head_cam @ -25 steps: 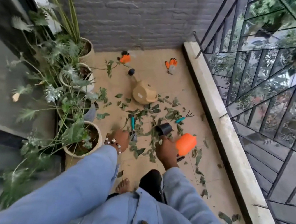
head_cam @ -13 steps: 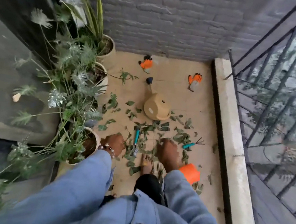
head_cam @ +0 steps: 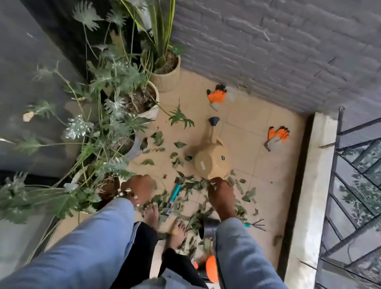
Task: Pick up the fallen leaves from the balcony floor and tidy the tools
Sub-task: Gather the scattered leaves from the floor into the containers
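Fallen green leaves point(head_cam: 189, 183) lie scattered over the beige tiles around my bare feet. My right hand point(head_cam: 220, 198) reaches down and forward, its bunched fingertips at the near edge of the tan watering can point(head_cam: 212, 163), which lies on its side. Whether those fingers hold a leaf is hidden. My left hand point(head_cam: 139, 186), with a bead bracelet, hangs over the leaves beside a pot, fingers loosely curled, with nothing seen in it. Teal-handled pruners point(head_cam: 174, 194) lie between my hands. A small teal hand rake point(head_cam: 256, 225) lies right of my right sleeve.
A black pot point(head_cam: 210, 228) and an orange object point(head_cam: 213, 269) sit by my right leg. Two orange gloves point(head_cam: 216, 95) point(head_cam: 279, 135) lie near the grey brick wall. Potted plants point(head_cam: 141, 104) line the left side. A concrete ledge point(head_cam: 315, 185) with a metal railing bounds the right.
I have stepped forward, and the view has tilted down. My right hand moved from the leaves near the black pot up to the watering can's edge. My left hand stays left of the pruners.
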Available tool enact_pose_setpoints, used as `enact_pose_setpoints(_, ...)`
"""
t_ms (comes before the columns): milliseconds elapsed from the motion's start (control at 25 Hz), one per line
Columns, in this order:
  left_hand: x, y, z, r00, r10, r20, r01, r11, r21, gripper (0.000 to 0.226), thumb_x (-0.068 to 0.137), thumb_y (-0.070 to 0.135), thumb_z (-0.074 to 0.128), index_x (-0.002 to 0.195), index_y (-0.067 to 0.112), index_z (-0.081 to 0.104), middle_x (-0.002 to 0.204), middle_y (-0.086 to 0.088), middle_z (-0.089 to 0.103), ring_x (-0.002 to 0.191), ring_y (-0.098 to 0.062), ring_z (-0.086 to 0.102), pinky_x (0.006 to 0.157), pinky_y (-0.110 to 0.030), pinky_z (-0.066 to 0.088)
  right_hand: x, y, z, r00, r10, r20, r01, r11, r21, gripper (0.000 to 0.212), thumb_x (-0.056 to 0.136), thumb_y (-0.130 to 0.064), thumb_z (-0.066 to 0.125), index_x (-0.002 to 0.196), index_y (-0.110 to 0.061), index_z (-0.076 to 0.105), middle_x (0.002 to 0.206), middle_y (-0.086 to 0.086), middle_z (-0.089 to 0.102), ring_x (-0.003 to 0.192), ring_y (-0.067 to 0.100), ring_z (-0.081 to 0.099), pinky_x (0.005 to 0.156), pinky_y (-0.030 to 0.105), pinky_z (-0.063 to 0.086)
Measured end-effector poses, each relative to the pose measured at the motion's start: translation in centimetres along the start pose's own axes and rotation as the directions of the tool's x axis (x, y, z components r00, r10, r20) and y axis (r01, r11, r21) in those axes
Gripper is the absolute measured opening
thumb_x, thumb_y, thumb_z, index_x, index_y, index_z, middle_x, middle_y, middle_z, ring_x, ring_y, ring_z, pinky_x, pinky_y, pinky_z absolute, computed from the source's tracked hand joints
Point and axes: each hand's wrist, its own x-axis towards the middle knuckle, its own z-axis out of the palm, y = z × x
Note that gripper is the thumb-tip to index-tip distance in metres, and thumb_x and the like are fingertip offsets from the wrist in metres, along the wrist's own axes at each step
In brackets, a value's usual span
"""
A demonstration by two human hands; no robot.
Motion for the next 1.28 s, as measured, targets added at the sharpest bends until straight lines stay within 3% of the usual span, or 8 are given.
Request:
enact_pose_setpoints(240,3.0,-1.7,-3.7,1.0,0.004,0.011,-0.004,1.0,0.022,0.034,0.097,0.026,0.049,0.129,0.017,0.057,0.129,-0.014,0.06,0.118,-0.033,0.055,0.096,-0.038,0.047,1.2,-3.5,0.6,1.0,0.025,-0.011,-0.025,1.0,-0.001,0.032,0.093,-0.027,0.049,0.12,-0.015,0.061,0.119,0.015,0.063,0.112,0.036,0.055,0.088,0.039,0.047)
enact_pose_setpoints(480,5.7,0.1,-6.4,0.993,0.104,0.046,-0.108,0.988,0.106,0.031,0.095,0.027,0.05,0.123,0.017,0.06,0.122,-0.014,0.063,0.113,-0.034,0.058,0.094,-0.041,0.048,0.9,-4.7,0.5,0.992,0.098,-0.084,-0.094,0.994,0.052,0.031,0.094,-0.03,0.047,0.118,-0.014,0.06,0.116,0.014,0.062,0.11,0.035,0.055,0.085,0.037,0.046)
enact_pose_setpoints(800,11.9,12.5,-8.4,0.938,0.336,0.087,-0.347,0.913,0.213,0.031,0.096,0.025,0.048,0.121,0.013,0.062,0.121,-0.011,0.064,0.112,-0.031,0.058,0.093,-0.038,0.048,5.6,1.1,-4.9,0.949,0.284,-0.14,-0.256,0.948,0.19,0.026,0.089,-0.025,0.048,0.104,-0.014,0.066,0.106,0.014,0.066,0.104,0.035,0.06,0.084,0.039,0.05)
enact_pose_setpoints(1080,17.8,22.7,-13.2,0.914,0.405,0.014,-0.399,0.892,0.215,0.029,0.09,0.021,0.05,0.113,0.011,0.064,0.114,-0.015,0.065,0.106,-0.034,0.06,0.09,-0.04,0.048,13.8,3.4,-14.5,0.939,0.271,-0.213,-0.207,0.938,0.279,0.022,0.09,-0.02,0.051,0.09,-0.008,0.069,0.096,0.016,0.069,0.093,0.038,0.063,0.077,0.037,0.05)
enact_pose_setpoints(1280,23.5,28.0,-17.1,0.889,0.456,0.034,-0.447,0.848,0.285,0.032,0.092,0.024,0.049,0.121,0.016,0.061,0.125,-0.01,0.061,0.114,-0.032,0.056,0.093,-0.037,0.047,18.5,2.8,-17.1,0.927,0.305,-0.219,-0.222,0.916,0.335,0.021,0.091,-0.022,0.051,0.088,-0.008,0.067,0.098,0.015,0.068,0.094,0.039,0.061,0.076,0.038,0.05)
